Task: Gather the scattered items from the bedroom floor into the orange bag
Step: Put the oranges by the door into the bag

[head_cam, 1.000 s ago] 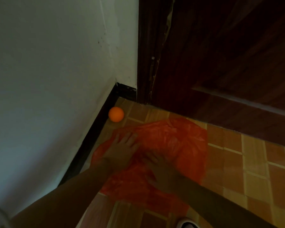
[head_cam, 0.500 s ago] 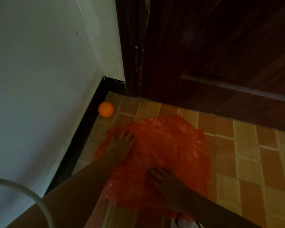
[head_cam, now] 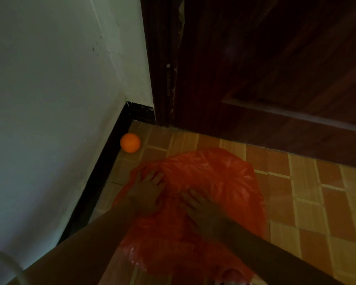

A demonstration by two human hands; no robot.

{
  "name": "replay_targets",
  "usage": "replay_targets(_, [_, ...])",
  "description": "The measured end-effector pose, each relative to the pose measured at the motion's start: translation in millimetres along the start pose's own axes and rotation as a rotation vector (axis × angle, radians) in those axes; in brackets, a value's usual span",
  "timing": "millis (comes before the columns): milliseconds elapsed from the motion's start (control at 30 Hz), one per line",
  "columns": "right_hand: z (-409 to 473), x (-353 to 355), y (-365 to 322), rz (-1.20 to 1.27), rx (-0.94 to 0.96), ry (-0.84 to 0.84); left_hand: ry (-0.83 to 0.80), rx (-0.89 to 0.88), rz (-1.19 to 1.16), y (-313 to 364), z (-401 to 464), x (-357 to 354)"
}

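The orange plastic bag (head_cam: 220,177) lies crumpled and spread on the tiled floor in the room's corner. My left hand (head_cam: 147,190) rests flat on the bag's left part with its fingers straight and spread. My right hand (head_cam: 197,206) presses on the bag's middle, fingers stretched toward the left hand. A small orange ball (head_cam: 130,142) sits on the floor against the black skirting, a short way beyond the bag and apart from both hands.
A white wall (head_cam: 49,99) with a black skirting board (head_cam: 103,177) runs along the left. A dark wooden door (head_cam: 275,68) and its frame close the far side. Orange-brown floor tiles (head_cam: 317,198) stretch to the right. A pale cable (head_cam: 6,262) curves at the lower left.
My right hand has slid up and left on the bag, closer to my left hand. The camera has shifted slightly; the ball has stayed in place.
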State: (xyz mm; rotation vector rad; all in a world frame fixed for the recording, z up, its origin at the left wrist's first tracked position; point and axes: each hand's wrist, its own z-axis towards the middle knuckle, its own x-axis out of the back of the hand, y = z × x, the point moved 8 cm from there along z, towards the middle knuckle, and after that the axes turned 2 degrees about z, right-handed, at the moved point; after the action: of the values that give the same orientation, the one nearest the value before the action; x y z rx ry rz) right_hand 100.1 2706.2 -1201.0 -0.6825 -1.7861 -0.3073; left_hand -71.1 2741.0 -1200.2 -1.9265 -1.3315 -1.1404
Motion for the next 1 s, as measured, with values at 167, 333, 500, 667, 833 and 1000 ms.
replay_targets(167, [27.1,6.7,76.3,-0.071,-0.172,-0.176,-0.023,0.011,0.016,-11.8,-14.2,-16.6])
replay_targets(333, [40.5,7.3,109.7,-0.040,-0.257,-0.273,-0.122,0.022,0.016,-18.9,-25.1,-29.5])
replay_targets(500, [55.3,21.5,104.1,0.084,-0.267,-0.181,-0.120,0.059,-0.054,-22.7,-34.3,-20.9])
replay_targets(667, [93.7,66.3,59.5,0.243,-0.172,0.039,0.079,0.012,-0.173,-28.8,-40.2,-9.0])
replay_targets(833, [161.7,110.0,24.9,0.326,-0.073,0.176,0.221,0.074,-0.207,-45.1,-51.4,7.8])
replay_targets(1000, [226.0,125.8,17.2,0.340,-0.037,0.146,0.204,0.143,-0.217,-52.6,-83.0,16.9])
